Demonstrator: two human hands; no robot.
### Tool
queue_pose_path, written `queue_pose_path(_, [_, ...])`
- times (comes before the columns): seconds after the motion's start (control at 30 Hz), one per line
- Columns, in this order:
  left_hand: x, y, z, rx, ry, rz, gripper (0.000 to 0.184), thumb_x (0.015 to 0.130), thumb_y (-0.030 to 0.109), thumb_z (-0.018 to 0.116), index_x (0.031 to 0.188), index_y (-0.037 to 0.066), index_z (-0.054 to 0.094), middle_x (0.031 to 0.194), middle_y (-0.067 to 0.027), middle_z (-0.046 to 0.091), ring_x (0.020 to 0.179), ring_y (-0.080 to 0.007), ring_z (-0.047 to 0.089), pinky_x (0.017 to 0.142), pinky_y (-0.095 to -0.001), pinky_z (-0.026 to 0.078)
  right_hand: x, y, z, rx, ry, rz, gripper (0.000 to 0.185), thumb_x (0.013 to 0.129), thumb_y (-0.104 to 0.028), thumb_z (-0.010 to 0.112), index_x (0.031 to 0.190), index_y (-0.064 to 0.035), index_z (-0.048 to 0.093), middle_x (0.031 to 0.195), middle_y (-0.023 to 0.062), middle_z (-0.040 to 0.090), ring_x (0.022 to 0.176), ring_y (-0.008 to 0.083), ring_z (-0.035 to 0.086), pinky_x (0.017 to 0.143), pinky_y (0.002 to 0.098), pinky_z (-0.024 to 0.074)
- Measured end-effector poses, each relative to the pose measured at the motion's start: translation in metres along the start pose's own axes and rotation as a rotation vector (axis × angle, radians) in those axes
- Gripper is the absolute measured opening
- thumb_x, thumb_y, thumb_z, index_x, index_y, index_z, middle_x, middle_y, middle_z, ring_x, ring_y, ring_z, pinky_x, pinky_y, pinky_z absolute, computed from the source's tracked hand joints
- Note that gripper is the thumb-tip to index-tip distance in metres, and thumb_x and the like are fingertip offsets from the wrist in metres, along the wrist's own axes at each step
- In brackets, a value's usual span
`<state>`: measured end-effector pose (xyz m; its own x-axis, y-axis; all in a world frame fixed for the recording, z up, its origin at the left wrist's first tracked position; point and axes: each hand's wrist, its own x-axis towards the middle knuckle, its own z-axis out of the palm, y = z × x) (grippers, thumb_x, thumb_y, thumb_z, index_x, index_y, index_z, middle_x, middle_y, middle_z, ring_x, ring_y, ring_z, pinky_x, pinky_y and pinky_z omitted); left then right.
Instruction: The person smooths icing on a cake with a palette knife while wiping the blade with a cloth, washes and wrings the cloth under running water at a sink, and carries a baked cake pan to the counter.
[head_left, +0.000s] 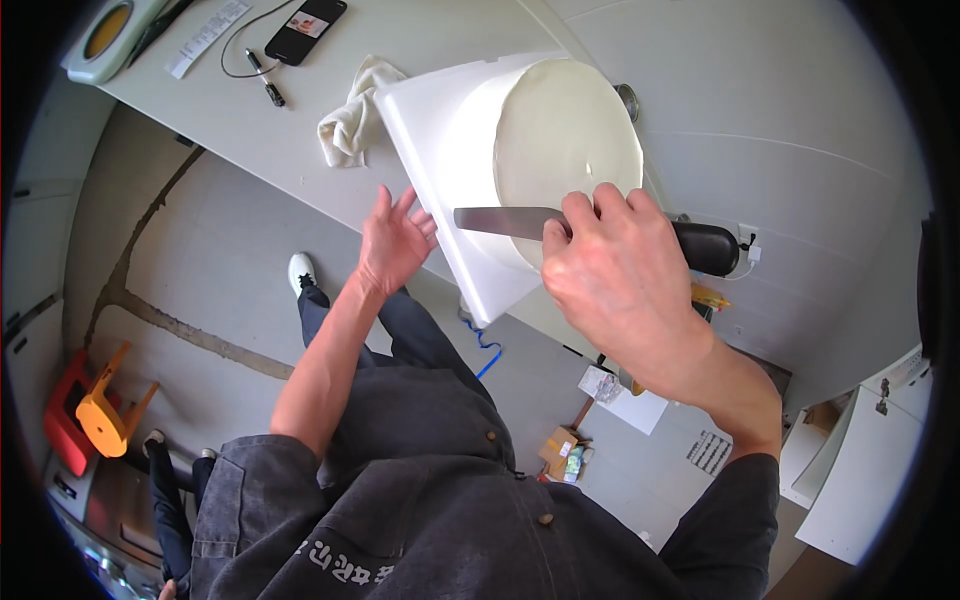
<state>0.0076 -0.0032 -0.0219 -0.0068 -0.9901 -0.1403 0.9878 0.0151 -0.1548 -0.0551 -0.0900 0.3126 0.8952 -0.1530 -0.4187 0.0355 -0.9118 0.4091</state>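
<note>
A tall round cake (565, 130) with smooth pale frosting stands on a white square board (425, 150). My right hand (625, 275) is wrapped round a spatula (500, 221) with a wide metal blade and a black handle. The blade lies across the near side of the cake, its tip pointing left over the board. Beside the board's left edge is my left hand (397, 240), palm up, fingers spread, holding nothing; its fingertips are close to the edge, and whether they touch it I cannot tell.
A crumpled cloth (352, 125) lies on the table (280, 130) left of the board. Farther back are a phone (305, 30), a marker (266, 80) and a paper strip (210, 38). Orange (105, 415) and red stools and another person's legs (168, 500) are at lower left.
</note>
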Motion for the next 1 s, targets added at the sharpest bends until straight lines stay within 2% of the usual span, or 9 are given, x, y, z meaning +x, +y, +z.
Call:
queue_pose_path(0.1, [-0.009, -0.019, 0.024, -0.040, 0.315, -0.114, 0.070, 0.106, 0.060, 0.027, 0.140, 0.004, 0.052, 0.132, -0.0150, 0.065, 0.126, -0.0320, 0.058, 0.114, -0.0469, 0.037, 0.000, 0.000, 0.000, 0.007, -0.013, -0.002, 0.007, 0.057, -0.011, 0.072, 0.060, -0.0066, 0.067, 0.064, 0.0051, 0.055, 0.068, 0.0206, 0.057, 0.059, 0.0343, 0.0408])
queue_pose_path(0.33, [-0.003, 0.013, 0.030, 0.140, 0.305, -0.015, 0.072, 0.105, 0.062, 0.027, 0.141, 0.004, 0.051, 0.133, -0.0150, 0.063, 0.124, -0.0301, 0.060, 0.113, -0.0474, 0.040, 0.001, -0.002, 0.002, -0.022, 0.020, 0.003, 0.007, 0.058, -0.009, 0.072, 0.062, -0.0041, 0.068, 0.064, 0.0055, 0.055, 0.069, 0.0211, 0.058, 0.059, 0.0341, 0.0416])
queue_pose_path(0.37, [-0.004, 0.007, 0.021, 0.016, 0.280, -0.052, 0.067, 0.106, 0.059, 0.032, 0.143, 0.006, 0.049, 0.134, -0.0131, 0.062, 0.125, -0.0291, 0.059, 0.112, -0.0484, 0.041, 0.002, -0.001, 0.001, -0.013, 0.016, 0.007, 0.008, 0.058, -0.009, 0.072, 0.062, -0.0039, 0.068, 0.064, 0.0056, 0.056, 0.069, 0.0211, 0.058, 0.059, 0.0341, 0.0418])
queue_pose_path(0.5, [-0.011, -0.021, 0.020, -0.042, 0.210, -0.033, 0.056, 0.105, 0.048, 0.040, 0.142, 0.008, 0.050, 0.141, -0.0073, 0.058, 0.132, -0.0267, 0.053, 0.113, -0.0493, 0.040, 0.004, 0.000, 0.001, -0.019, 0.029, 0.004, 0.008, 0.057, -0.010, 0.073, 0.061, -0.0042, 0.068, 0.063, 0.0060, 0.056, 0.067, 0.0209, 0.058, 0.059, 0.0342, 0.0418])
queue_pose_path(0.73, [0.003, 0.002, 0.011, 0.005, 0.220, 0.016, 0.060, 0.108, 0.052, 0.029, 0.142, 0.007, 0.050, 0.140, -0.0087, 0.058, 0.131, -0.0265, 0.054, 0.113, -0.0491, 0.039, 0.003, 0.001, 0.001, -0.022, 0.017, 0.007, 0.007, 0.056, -0.010, 0.073, 0.060, -0.0055, 0.068, 0.063, 0.0057, 0.055, 0.067, 0.0204, 0.058, 0.059, 0.0337, 0.0416])
queue_pose_path(0.8, [0.013, -0.006, -0.033, -0.276, -0.344, -0.023, 0.066, 0.108, 0.057, 0.025, 0.144, 0.007, 0.047, 0.143, -0.0116, 0.057, 0.132, -0.0294, 0.053, 0.114, -0.0493, 0.037, 0.002, 0.002, 0.001, -0.022, 0.019, 0.017, 0.007, 0.056, -0.010, 0.073, 0.059, -0.0062, 0.068, 0.062, 0.0055, 0.055, 0.067, 0.0203, 0.058, 0.059, 0.0338, 0.0416])
queue_pose_path(0.83, [0.009, -0.004, -0.009, -0.272, -0.349, -0.027, 0.066, 0.108, 0.057, 0.025, 0.144, 0.007, 0.047, 0.143, -0.0116, 0.057, 0.132, -0.0294, 0.053, 0.114, -0.0493, 0.037, 0.001, 0.001, 0.002, -0.010, 0.029, 0.017, 0.006, 0.057, -0.011, 0.073, 0.059, -0.0073, 0.068, 0.062, 0.0054, 0.055, 0.067, 0.0203, 0.058, 0.059, 0.0339, 0.0416])
queue_pose_path(0.9, [-0.006, -0.006, 0.035, -0.015, 0.226, -0.027, 0.068, 0.107, 0.058, 0.025, 0.148, 0.007, 0.043, 0.144, -0.0139, 0.055, 0.134, -0.0324, 0.051, 0.115, -0.0497, 0.035, -0.002, 0.000, 0.003, -0.003, 0.044, 0.028, 0.006, 0.058, -0.012, 0.073, 0.060, -0.0083, 0.068, 0.062, 0.0054, 0.055, 0.067, 0.0203, 0.058, 0.060, 0.0339, 0.0417])
queue_pose_path(1.0, [-0.007, 0.000, 0.037, 0.047, 0.267, -0.049, 0.071, 0.106, 0.060, 0.025, 0.150, 0.006, 0.039, 0.148, -0.0137, 0.052, 0.136, -0.0340, 0.048, 0.116, -0.0510, 0.034, -0.011, -0.001, 0.004, 0.005, 0.028, 0.031, 0.005, 0.059, -0.013, 0.073, 0.060, -0.0097, 0.069, 0.063, 0.0056, 0.056, 0.067, 0.0206, 0.059, 0.060, 0.0342, 0.0420])
